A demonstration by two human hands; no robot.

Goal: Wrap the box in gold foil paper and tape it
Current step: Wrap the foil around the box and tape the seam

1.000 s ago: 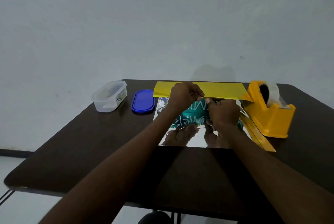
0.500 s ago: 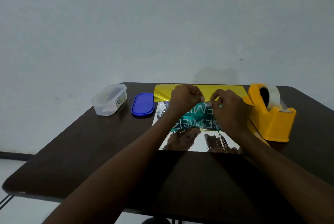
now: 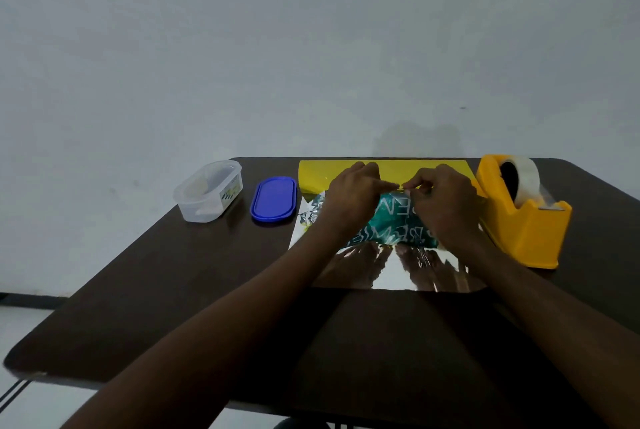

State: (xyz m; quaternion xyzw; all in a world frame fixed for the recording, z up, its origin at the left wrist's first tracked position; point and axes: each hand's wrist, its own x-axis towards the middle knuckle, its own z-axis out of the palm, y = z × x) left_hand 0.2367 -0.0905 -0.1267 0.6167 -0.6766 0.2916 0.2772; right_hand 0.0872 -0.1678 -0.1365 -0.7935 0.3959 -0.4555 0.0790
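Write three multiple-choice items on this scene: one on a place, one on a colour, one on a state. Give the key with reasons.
1. Where is the tape dispenser?
A. left of the tub
B. right of the foil
C. on the floor

2. What colour is the loose lid?
A. blue
B. red
C. white

3. How is the tub?
A. lidded
B. tipped over
C. open, upright

Key:
1 B, it stands at the foil's right edge, beside the right hand.
2 A, the flat oval lid on the table is blue.
3 C, the tub stands upright, its lid lying beside it.
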